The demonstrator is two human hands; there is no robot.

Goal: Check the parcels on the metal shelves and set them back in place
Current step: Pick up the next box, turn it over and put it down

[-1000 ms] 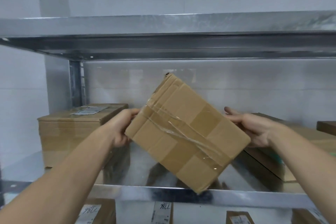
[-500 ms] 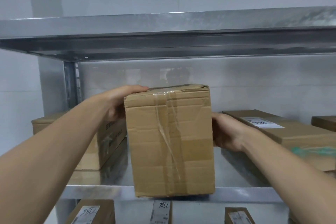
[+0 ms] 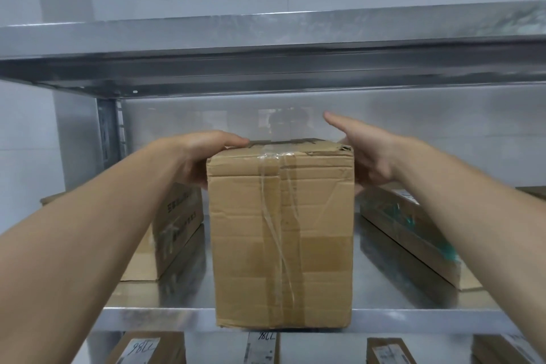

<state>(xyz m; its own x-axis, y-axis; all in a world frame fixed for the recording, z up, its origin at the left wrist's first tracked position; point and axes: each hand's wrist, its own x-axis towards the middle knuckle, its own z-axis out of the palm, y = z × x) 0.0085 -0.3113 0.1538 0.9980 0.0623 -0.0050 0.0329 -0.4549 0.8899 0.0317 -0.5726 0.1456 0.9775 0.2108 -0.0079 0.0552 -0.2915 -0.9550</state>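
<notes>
The taped cardboard box (image 3: 280, 230) seems stiff, probably light; left hand (image 3: 201, 156) grips its top edge, right hand (image 3: 372, 156) rests open against its side.

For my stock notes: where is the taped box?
Head view, centre: the taped box stands upright at the front edge of the shelf, between the left hand and right hand; a printed box lies left, a flat box right.

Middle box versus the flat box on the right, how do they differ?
The middle box stands tall at the shelf edge; the right box lies low and long. The middle box has clear tape down its front; the right box shows green marks. The left hand grips the middle box, not the right box. Both are brown cardboard.
</notes>
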